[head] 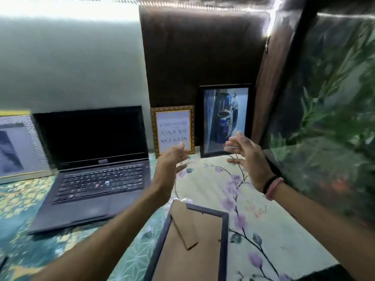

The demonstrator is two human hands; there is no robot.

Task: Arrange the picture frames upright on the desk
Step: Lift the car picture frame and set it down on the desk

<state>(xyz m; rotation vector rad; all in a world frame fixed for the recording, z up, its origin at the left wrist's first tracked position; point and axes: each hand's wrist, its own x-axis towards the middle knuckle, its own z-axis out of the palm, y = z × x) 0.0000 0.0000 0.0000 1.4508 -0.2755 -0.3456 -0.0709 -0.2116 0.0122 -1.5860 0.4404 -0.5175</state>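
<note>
A black picture frame (224,110) stands upright against the dark back panel, its photo upside down. To its left a smaller gold frame (172,120) with inverted text also stands upright. Both my hands are raised in front of them, fingers spread and holding nothing: my left hand (171,159) is before the gold frame, my right hand (246,157) overlaps the black frame's lower right corner. A third dark frame (194,240) lies face down near me, its brown backing and stand showing. A yellow-edged frame (14,147) stands at the far left.
An open dark laptop (95,169) sits left of the hands. The desk wears a floral cloth (253,220). A glass tank with green plants (328,110) fills the right side.
</note>
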